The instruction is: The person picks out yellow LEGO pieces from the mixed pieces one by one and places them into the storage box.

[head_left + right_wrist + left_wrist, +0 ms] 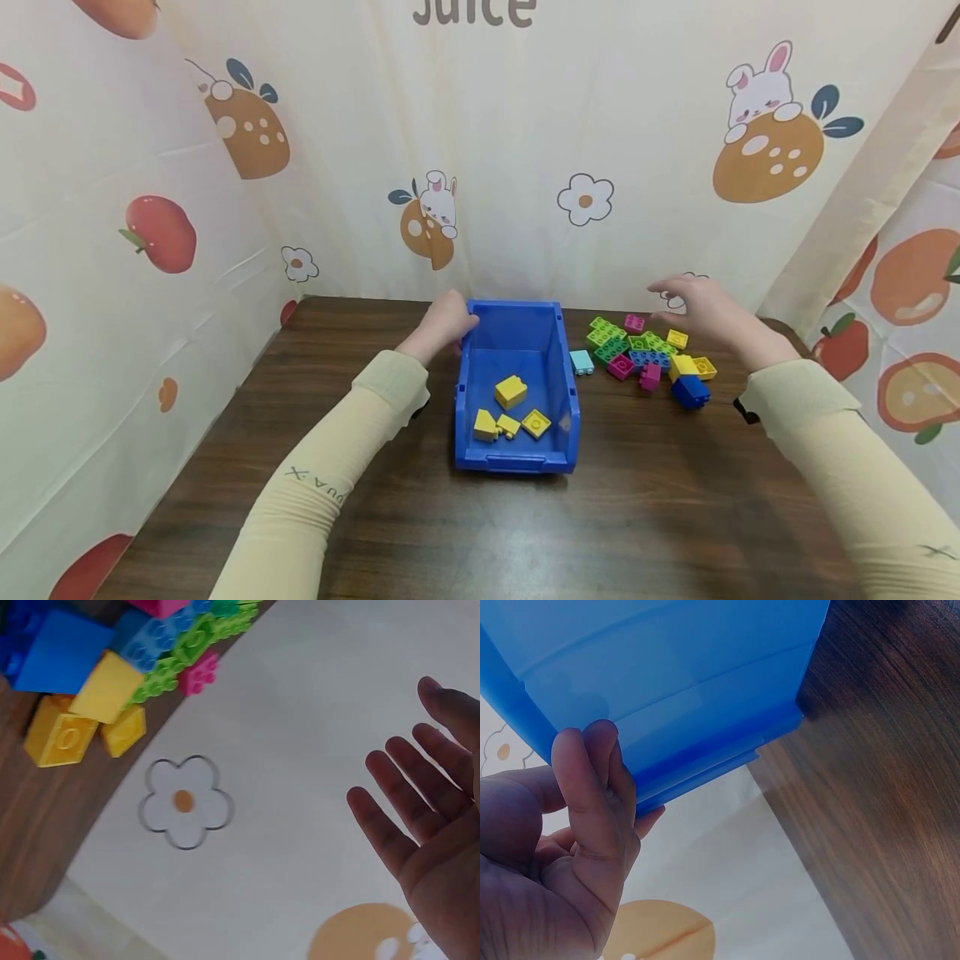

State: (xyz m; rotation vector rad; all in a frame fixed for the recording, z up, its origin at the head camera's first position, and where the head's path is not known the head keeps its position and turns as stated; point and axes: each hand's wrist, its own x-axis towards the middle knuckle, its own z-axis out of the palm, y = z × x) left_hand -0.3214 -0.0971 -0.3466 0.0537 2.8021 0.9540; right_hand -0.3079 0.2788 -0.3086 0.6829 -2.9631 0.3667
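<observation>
A blue plastic bin (517, 462) stands on the table with several yellow toy bricks (512, 392) inside. At its back left corner, my left hand (447, 319) grips the rim. The left wrist view shows curled fingers of the left hand (592, 817) against the edge of the bin (697, 682). My right hand (708, 312) is in the air above the right back of the table, fingers extended and holding nothing. Below and left of it lies a pile of mixed toy bricks (648, 360). In the right wrist view, the right hand (442, 802) is apart from the bricks (112, 686).
A dark wooden table (517, 533) carries everything. Behind it and at both sides hangs a pale printed curtain (510, 167), close to the table's back edge. A light blue brick (581, 362) lies between the bin and the pile.
</observation>
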